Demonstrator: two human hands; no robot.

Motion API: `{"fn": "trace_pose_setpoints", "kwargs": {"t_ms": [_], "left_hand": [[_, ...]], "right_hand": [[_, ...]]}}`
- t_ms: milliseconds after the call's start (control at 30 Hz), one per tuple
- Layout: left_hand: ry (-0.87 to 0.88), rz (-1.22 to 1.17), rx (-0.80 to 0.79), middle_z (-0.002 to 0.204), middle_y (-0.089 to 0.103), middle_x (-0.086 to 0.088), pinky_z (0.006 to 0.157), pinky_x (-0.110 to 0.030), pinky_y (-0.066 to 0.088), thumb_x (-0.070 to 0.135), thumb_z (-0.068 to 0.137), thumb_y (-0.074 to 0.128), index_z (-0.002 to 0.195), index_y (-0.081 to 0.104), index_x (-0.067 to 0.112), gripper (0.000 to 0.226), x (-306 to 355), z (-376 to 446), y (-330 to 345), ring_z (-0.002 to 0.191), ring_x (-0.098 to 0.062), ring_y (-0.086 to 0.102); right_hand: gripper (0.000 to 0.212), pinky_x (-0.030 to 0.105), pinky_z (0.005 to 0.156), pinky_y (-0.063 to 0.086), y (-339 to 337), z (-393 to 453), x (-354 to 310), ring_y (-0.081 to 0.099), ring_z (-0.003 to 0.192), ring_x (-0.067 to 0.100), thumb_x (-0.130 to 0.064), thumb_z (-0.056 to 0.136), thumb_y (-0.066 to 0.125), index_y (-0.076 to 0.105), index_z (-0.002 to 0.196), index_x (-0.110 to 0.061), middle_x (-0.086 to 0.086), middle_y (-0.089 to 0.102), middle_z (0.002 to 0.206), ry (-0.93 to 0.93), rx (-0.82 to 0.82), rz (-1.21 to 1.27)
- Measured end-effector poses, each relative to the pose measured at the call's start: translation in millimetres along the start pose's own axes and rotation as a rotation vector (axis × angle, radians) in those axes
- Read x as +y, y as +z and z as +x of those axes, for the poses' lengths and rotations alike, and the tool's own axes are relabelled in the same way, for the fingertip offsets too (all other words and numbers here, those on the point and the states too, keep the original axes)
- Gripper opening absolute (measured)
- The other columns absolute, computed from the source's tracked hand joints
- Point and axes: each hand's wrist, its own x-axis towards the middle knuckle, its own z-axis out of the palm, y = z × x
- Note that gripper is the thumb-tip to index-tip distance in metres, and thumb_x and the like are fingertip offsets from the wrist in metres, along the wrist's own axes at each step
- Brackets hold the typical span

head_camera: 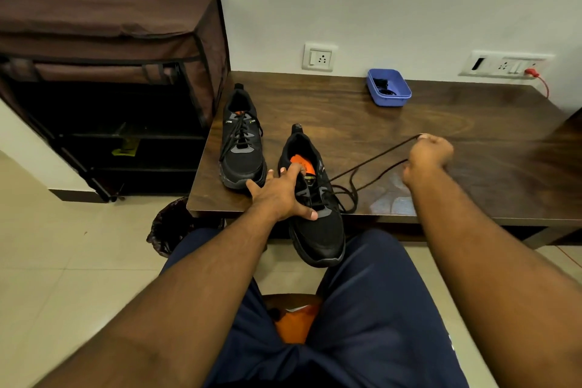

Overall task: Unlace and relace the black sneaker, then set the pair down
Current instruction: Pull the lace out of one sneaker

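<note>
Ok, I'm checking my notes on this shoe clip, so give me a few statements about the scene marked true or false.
1. The right hand pinches the lace. True.
2. The left hand lies flat on the table. False: it holds the near sneaker at its opening.
3. The far sneaker has no lace. False: it is laced.
4. The near sneaker's toe sticks out past the table edge. True.
5. The blue tray sits beside the far sneaker. False: it stands apart, near the wall.
</note>
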Motion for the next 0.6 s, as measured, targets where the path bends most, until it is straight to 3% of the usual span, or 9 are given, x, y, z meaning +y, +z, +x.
{"fn": "trace_pose_setpoints", "kwargs": {"t_ms": [33,100,167,267,400,500,600], "left_hand": [[0.001,0.004,0.003,0.156,0.032,-0.003,0.108,-0.070,0.008,0.059,0.055,0.086,0.134,0.022,0.041,0.103,0,0,0,0.148,-0.032,0.015],[0.000,0.004,0.005,0.156,0.032,-0.003,0.108,-0.070,0.008,0.058,0.055,0.086,0.134,0.022,0.041,0.103,1,-2,-1,0.148,-0.031,0.016],[-0.002,0.000,0.006,0.154,0.034,-0.003,0.108,-0.070,0.009,0.058,0.055,0.086,0.133,0.023,0.041,0.102,2,-2,-1,0.147,-0.031,0.017],[0.000,0.014,0.008,0.152,0.037,-0.001,0.107,-0.070,0.010,0.059,0.054,0.086,0.133,0.022,0.041,0.103,2,-2,-1,0.147,-0.031,0.019],[-0.018,0.026,-0.006,0.155,0.032,-0.001,0.107,-0.070,0.010,0.060,0.054,0.086,0.136,0.019,0.042,0.108,2,-3,-1,0.148,-0.031,0.014],[-0.025,0.018,-0.011,0.155,0.034,-0.002,0.108,-0.070,0.009,0.059,0.055,0.086,0.134,0.021,0.041,0.104,5,-3,-4,0.149,-0.032,0.014],[-0.024,0.009,-0.019,0.155,0.033,-0.004,0.109,-0.071,0.007,0.057,0.056,0.086,0.134,0.022,0.039,0.102,8,-4,-4,0.148,-0.032,0.014]], "right_hand": [[0.014,0.037,0.090,0.048,-3,-3,9,0.055,0.101,0.024,-0.014,0.094,0.053,0.061,0.104,-0.021,0.009,0.057,0.123,-0.064,-0.057,-0.192],[0.054,0.046,0.108,0.038,-6,-16,26,0.035,0.135,0.032,-0.023,0.092,0.063,0.042,0.141,-0.023,0.009,0.024,0.156,-0.321,-0.231,-0.645],[0.061,0.054,0.115,0.026,-2,-40,41,0.012,0.147,0.033,-0.029,0.091,0.065,0.038,0.146,-0.030,0.004,0.010,0.162,-0.675,-0.462,-0.905],[0.040,0.055,0.119,0.010,9,-78,56,-0.004,0.149,0.030,-0.032,0.093,0.059,0.056,0.132,-0.036,-0.001,0.007,0.163,-1.037,-0.845,-1.201],[0.022,0.055,0.119,0.009,19,-88,64,-0.005,0.149,0.030,-0.032,0.094,0.057,0.067,0.114,-0.030,-0.001,0.005,0.163,-1.026,-0.912,-1.364],[0.008,0.045,0.116,0.019,21,-74,65,0.012,0.148,0.026,-0.026,0.089,0.065,0.070,0.086,-0.020,0.001,0.018,0.161,-0.825,-0.934,-1.081],[0.011,0.033,0.106,0.033,16,-69,68,0.041,0.132,0.025,-0.015,0.090,0.065,0.069,0.081,-0.011,0.013,0.045,0.145,-0.605,-0.813,-0.766]]}}
